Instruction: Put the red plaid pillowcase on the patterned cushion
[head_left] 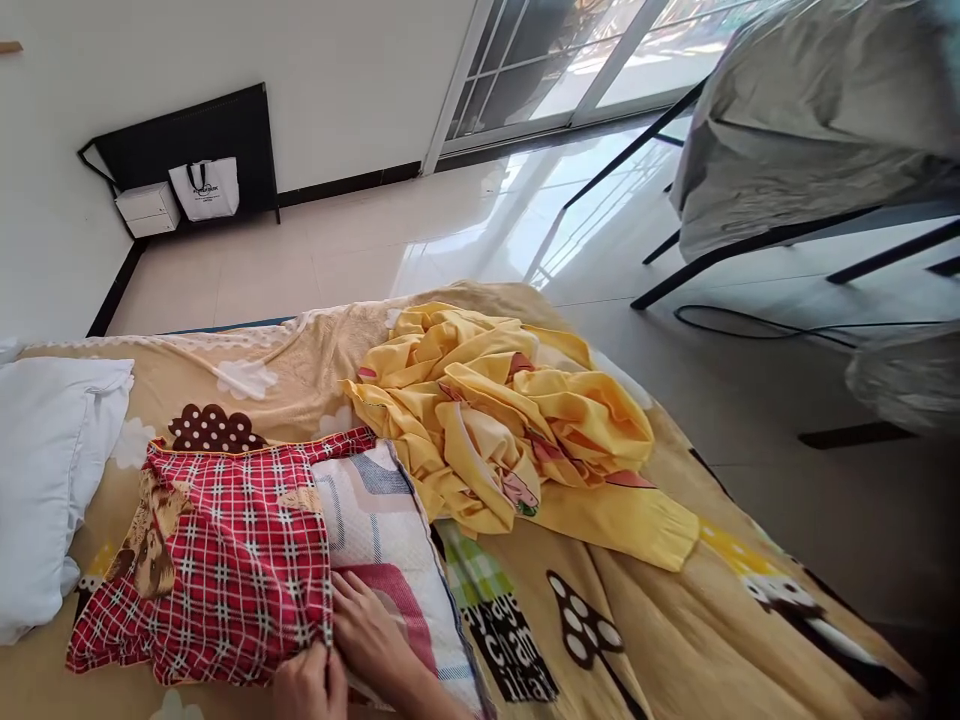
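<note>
A red plaid pillowcase with a bear picture and orange-edged trim lies on the bed, covering part of a white patterned pillow. My left hand is closed in a pinch on the pillowcase's open edge, near the bottom of the view. Right beside it, my right hand lies on the pillow with its fingers stretched out along that edge. Its thumb side is close to the left hand's fingers. How far the pillow reaches inside the pillowcase is hidden.
A crumpled yellow cloth lies beyond the pillow on a tan patterned blanket. White pillows are at the left. A plastic-wrapped chair stands on the right, with a black cable on the floor. A white bag stands by the wall.
</note>
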